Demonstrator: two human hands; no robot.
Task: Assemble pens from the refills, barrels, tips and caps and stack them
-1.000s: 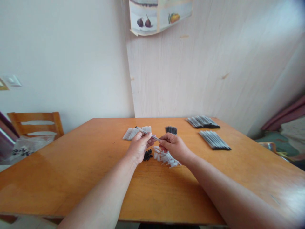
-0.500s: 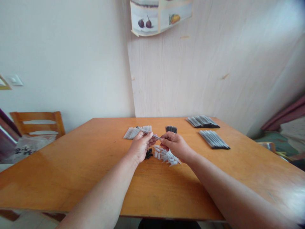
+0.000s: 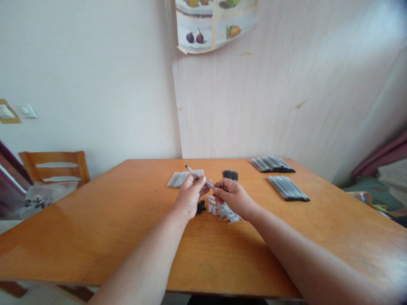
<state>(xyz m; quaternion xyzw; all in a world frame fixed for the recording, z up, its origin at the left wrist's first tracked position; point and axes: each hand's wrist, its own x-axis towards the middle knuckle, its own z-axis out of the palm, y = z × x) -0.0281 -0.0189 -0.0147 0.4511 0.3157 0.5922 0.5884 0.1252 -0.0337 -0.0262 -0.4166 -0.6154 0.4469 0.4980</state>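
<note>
A slim pen with a pale clear barrel and a dark far end (image 3: 192, 171) slants between my two hands above the table. My left hand (image 3: 188, 197) is closed round its middle, thumb on top. At the pen's near end, my right hand (image 3: 234, 195) pinches it with thumb and forefinger; the tip is partly hidden by the fingers. Below the hands lie a small heap of black plugs (image 3: 201, 207) and a pile of translucent white pen caps (image 3: 224, 212). Just beyond them sit a row of whitish pen barrels (image 3: 177, 180) and a bundle of thin dark refills (image 3: 230, 174).
On the right of the wooden table (image 3: 127, 237) lie two groups of black-ended pens, a nearer row (image 3: 288, 188) and a farther one (image 3: 272, 164). A wooden chair (image 3: 54, 159) with a plastic bag (image 3: 47, 197) stands at the left. The wall (image 3: 216, 106) rises behind.
The pen's far end has tipped upward a little, and both hands stay on it. The whole view has shifted slightly, with the table things sitting lower and farther right.
</note>
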